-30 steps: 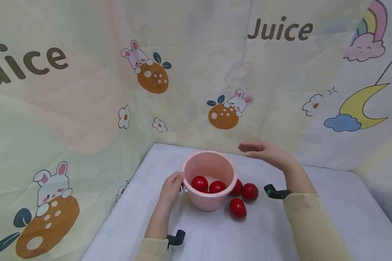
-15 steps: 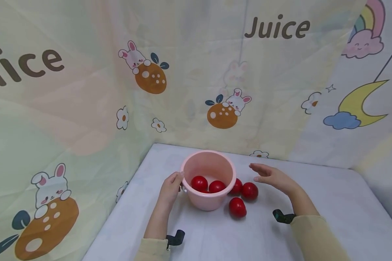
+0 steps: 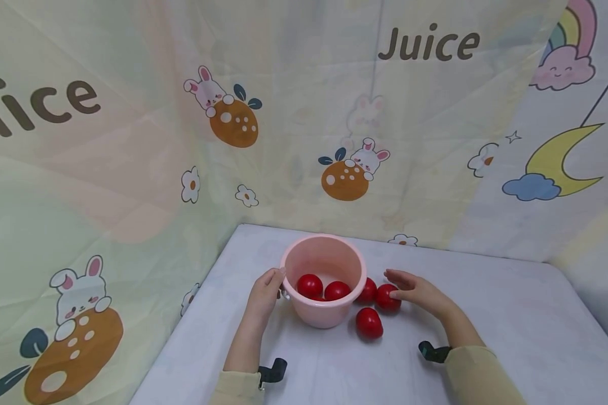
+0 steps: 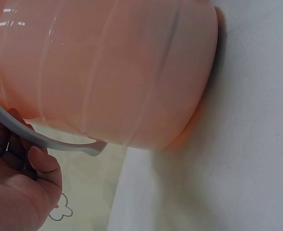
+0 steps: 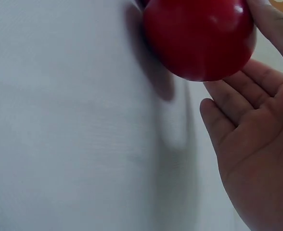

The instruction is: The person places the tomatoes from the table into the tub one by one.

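My right hand is open round a red ball, thumb across its near side, fingers fairly straight beyond; I cannot tell whether they press. The ball lies left of my palm on the white table, nearly round, no long axis plain, the right hand nearer. To its left, a second ball stands in the way of the pink bucket, partly hidden by it; a third ball lies nearer me. My left hand grips the bucket's left side, with red balls inside.
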`<action>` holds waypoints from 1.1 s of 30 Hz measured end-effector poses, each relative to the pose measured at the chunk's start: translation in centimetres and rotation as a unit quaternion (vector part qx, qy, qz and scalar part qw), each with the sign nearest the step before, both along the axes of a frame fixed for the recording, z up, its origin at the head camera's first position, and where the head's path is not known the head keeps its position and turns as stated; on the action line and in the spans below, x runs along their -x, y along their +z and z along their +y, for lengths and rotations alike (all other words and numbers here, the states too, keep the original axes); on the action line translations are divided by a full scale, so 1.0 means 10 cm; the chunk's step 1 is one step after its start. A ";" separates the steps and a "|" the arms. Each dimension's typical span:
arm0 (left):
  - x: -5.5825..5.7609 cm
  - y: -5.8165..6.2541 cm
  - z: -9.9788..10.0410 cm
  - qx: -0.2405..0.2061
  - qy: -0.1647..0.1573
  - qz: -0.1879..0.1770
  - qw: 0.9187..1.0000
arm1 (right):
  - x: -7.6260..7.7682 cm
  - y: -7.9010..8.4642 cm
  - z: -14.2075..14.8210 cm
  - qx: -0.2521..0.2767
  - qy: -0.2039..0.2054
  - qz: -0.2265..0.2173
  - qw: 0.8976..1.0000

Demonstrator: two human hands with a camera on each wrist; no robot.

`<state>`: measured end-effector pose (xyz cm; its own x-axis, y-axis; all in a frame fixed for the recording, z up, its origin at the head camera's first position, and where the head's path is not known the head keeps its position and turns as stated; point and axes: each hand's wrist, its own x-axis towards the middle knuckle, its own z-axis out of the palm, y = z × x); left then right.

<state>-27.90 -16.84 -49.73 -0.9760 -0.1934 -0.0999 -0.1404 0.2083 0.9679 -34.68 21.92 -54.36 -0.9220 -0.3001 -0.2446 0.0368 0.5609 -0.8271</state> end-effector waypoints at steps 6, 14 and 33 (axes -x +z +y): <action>-0.01 0.00 0.01 0.003 0.002 0.005 1.000 | -0.05 -0.06 0.01 -0.009 0.012 -0.003 1.000; -0.02 0.02 0.01 0.008 0.001 0.004 1.000 | -0.12 -0.06 0.03 -0.016 0.021 -0.009 1.000; 0.00 0.01 0.01 0.010 0.002 -0.010 1.000 | -0.11 -0.14 0.10 -0.008 0.014 -0.013 1.000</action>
